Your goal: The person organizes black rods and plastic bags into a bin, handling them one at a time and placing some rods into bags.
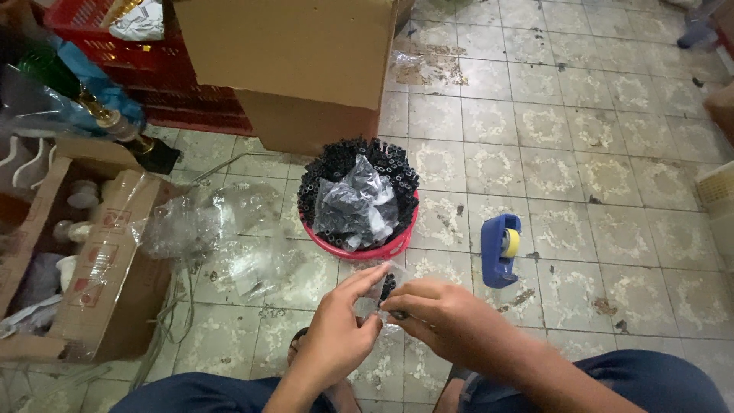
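My left hand (336,329) pinches the edge of a small clear plastic bag (380,289) that holds a few short black tubes. Close beside it, my right hand (443,313) grips the same bag from the right, with a dark piece between its fingertips. Both hands hover above the tiled floor, just in front of a red basket (382,248). The basket is ringed with upright black tubes (359,157) and has filled clear bags (353,203) piled in its middle.
A blue tape dispenser (499,248) lies on the tiled floor right of the basket. Loose clear plastic bags (222,229) lie left of it. An open cardboard box (92,260) stands at left, a large carton (298,53) and red crate (153,61) behind. My knees fill the bottom edge.
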